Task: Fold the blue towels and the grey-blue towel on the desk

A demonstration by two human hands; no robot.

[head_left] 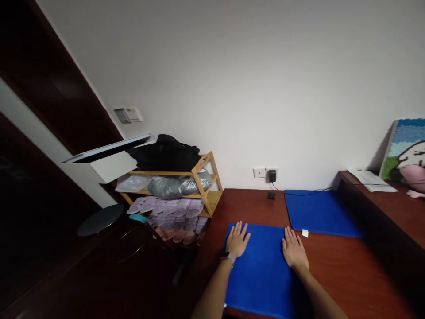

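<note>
The near blue towel [260, 270] is spread flat on the reddish-brown desk [345, 266], towards the desk's left edge and reaching its near edge. Its far left corner is covered by the left hand [237, 241], laid open, palm down, with fingers spread; a watch [227, 256] is worn on that wrist. The towel's far right corner is touched by the right hand [295, 250] — also open and palm down, fingers closer together, set across the towel's right edge. A second blue towel [320, 212] is laid flat by the desk's far edge, its white tag [305, 233] just beyond the right fingertips.
</note>
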